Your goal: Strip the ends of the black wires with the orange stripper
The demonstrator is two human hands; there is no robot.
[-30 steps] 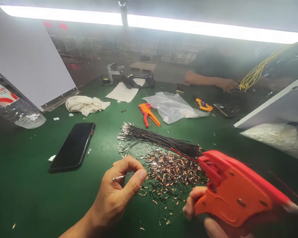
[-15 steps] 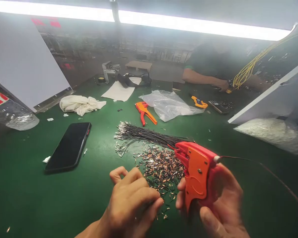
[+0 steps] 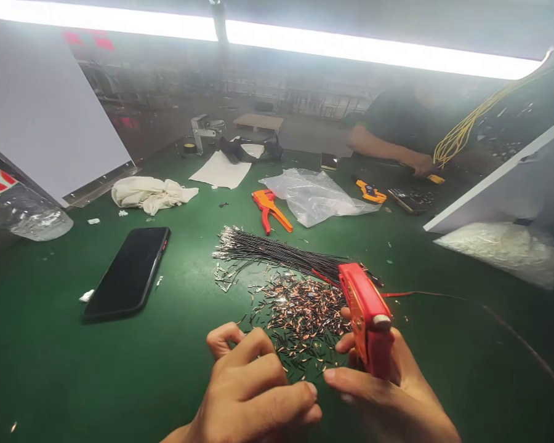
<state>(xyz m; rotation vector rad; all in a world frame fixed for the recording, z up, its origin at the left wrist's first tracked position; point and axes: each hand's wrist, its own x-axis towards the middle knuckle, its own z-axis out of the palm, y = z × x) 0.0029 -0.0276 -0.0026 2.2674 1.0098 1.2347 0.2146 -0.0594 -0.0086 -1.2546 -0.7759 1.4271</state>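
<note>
My right hand (image 3: 392, 394) is wrapped round a red and orange wire stripper (image 3: 367, 317), its back end turned toward me. My left hand (image 3: 258, 387) is closed with fingers curled, a little to the left of the stripper; whatever it may hold is hidden. Beyond both hands lies a pile of short black and copper wire scraps (image 3: 305, 307). Behind that pile, a bundle of black wires (image 3: 281, 250) with silver terminals at its left end stretches to the stripper. A thin red wire (image 3: 415, 293) runs out to the right past the stripper.
A phone (image 3: 128, 271) and a white cloth (image 3: 152, 194) are on the left. Farther back lie a second wire stripper (image 3: 270, 209), a clear plastic bag (image 3: 318, 194) and a yellow tool (image 3: 370, 191). A bag of small pale parts (image 3: 503, 246) sits right. A co-worker's hand (image 3: 420, 163) shows behind.
The wire stripper in my right hand has turned so its back end faces me more. My left hand has shifted slightly right and down. The co-worker's hand has moved a little right.
</note>
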